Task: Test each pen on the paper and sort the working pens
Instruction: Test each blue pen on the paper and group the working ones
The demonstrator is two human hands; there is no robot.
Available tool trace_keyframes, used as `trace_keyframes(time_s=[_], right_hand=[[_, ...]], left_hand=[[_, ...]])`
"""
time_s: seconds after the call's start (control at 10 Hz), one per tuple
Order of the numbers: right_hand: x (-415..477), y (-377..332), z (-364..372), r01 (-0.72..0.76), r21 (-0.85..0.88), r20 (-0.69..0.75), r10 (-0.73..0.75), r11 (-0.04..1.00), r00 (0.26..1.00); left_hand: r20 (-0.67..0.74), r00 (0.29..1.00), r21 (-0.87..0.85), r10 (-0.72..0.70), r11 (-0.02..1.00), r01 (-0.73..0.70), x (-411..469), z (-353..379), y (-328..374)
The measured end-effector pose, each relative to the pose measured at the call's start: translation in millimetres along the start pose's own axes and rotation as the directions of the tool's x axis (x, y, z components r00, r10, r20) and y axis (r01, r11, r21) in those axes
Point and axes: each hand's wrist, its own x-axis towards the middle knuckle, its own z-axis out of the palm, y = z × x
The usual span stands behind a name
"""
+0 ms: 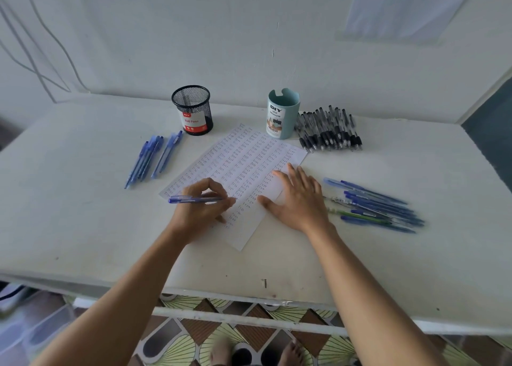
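A sheet of paper (243,158) covered with rows of small written marks lies tilted in the middle of the white table (83,227). My left hand (205,207) grips a blue pen (191,199), lying nearly level with its tip at the paper's lower part. My right hand (299,196) rests flat on the paper's right edge, fingers spread. Several blue pens (152,155) lie in a group left of the paper. More blue pens (379,205) lie to the right of my right hand. A pile of black pens (329,130) sits at the back right.
A black mesh cup (193,109) with a red label stands behind the paper at the left. A teal desk organizer cup (282,113) stands beside the black pens. The wall runs close behind both. The table's front edge (221,296) is near my body.
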Motion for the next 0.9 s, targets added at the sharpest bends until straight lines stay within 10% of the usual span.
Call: trace_keyframes(time_s=[0.9], right_hand=[[-3, -1, -2, 0.000, 0.021, 0.005, 0.000, 1.000, 1.000]], left_hand=[[0.006, 0.987, 0.329, 0.159, 0.932, -0.152, -2, 0, -14]])
